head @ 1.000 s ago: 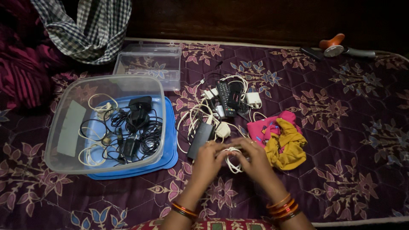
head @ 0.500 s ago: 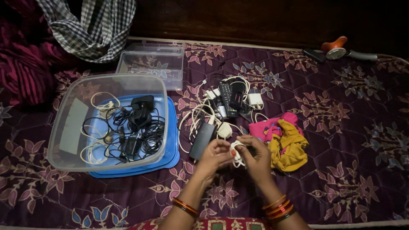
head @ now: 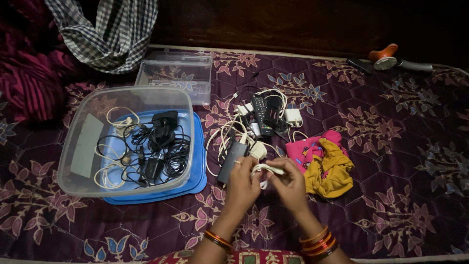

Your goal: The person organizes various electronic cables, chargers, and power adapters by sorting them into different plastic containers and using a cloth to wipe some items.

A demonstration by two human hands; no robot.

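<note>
A person's two hands meet over a purple floral bedspread (head: 391, 161), seen from above. The left hand (head: 243, 183) and right hand (head: 289, 185) both pinch a small coiled white cable (head: 264, 170), which sits between their fingertips, slightly above the knuckles. Both hands are closed on it, thumbs and forefingers grasping the loops. Using the cable as the landmark: just beyond it lies a tangle of white leads, a black adapter (head: 232, 161) and a black remote control (head: 259, 114). To its right, close by, is a pink and yellow cloth (head: 325, 164). To its left, well apart, stands a clear plastic tub (head: 83, 142) holding black and white cables, resting on a blue lid (head: 196, 161).
</note>
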